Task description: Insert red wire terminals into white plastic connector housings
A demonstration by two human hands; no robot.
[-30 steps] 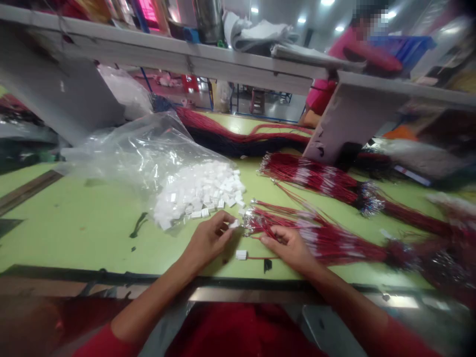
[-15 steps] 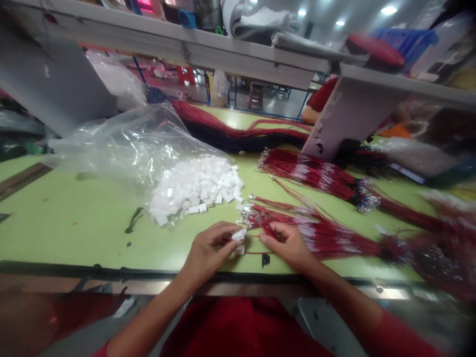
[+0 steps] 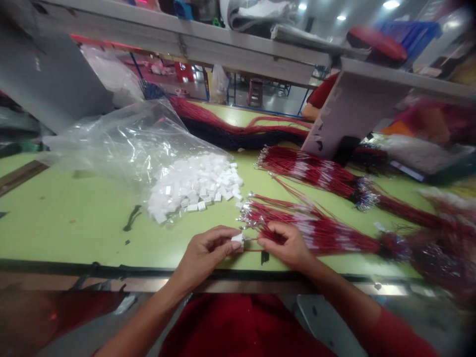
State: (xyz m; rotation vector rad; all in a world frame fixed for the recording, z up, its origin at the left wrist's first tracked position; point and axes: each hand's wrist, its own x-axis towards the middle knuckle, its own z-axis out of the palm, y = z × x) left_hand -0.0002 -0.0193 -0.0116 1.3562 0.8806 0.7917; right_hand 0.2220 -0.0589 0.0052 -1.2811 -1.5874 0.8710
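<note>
Between the thumb and fingers of my left hand (image 3: pixel 210 250) is a small white connector housing (image 3: pixel 238 241). My right hand (image 3: pixel 288 244) pinches thin red wires (image 3: pixel 268 233), and one wire's metal tip is at the housing's right side. A second red wire runs low from the housing toward my right hand. Whether the tip is inside the housing I cannot tell. Beside my right hand lies a bundle of red wires (image 3: pixel 330 233) with silvery ends. Beyond my left hand, a pile of white housings (image 3: pixel 208 183) spills from a clear plastic bag (image 3: pixel 122 134).
A second bundle of red wires (image 3: pixel 316 171) lies farther back on the green table (image 3: pixel 89 213). Long red and dark cables (image 3: pixel 230 131) stretch along the back, under a shelf (image 3: pixel 238 52). A grey upright panel (image 3: pixel 345 104) stands at right; a person's arm (image 3: pixel 316 101) shows behind it.
The white housing has turned in my left hand and now sits closer to the wire tip. My right hand has stayed nearly in place. The view has shifted slightly.
</note>
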